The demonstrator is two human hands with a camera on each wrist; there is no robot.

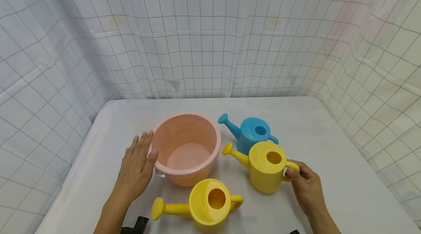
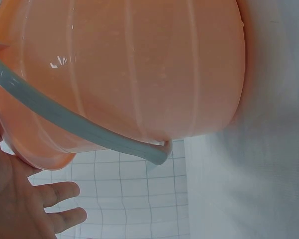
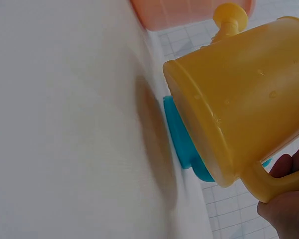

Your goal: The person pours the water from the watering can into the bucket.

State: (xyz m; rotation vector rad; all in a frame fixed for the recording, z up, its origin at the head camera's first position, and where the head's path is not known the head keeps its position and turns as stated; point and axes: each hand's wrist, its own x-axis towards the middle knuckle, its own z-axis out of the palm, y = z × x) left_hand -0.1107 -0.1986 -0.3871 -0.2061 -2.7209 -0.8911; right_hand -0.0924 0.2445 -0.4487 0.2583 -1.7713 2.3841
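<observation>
Closest to the camera stands a front yellow watering can [image 1: 203,212], spout to the left, handle to the right. Principal item: a second yellow watering can [image 1: 267,177], on the right, its base clear of the surface above a shadow in the right wrist view; droplets noted on its body. Right hand [image 1: 306,187] grips it by the handle, fingers and thumb curled round. Its spout faces left, towards a pink bucket [image 1: 184,180] just beyond the front can. Left hand [image 1: 138,168] is open, fingers extended along the bucket's left rim; a grey bucket handle [image 2: 79,123] hangs on the outer wall. On the far side of the raised can stands a blue watering can [image 1: 248,134]; whether the two touch cannot be determined. All are on or above a white-covered table [image 1: 332,168], with a grid-patterned curtain [image 1: 197,44] behind. Risks, as judged: a far-left swing could knock the blue can; wet plastic held only at the handle could twist and spill any contents; pressure from the left hand could shift the bucket.
</observation>
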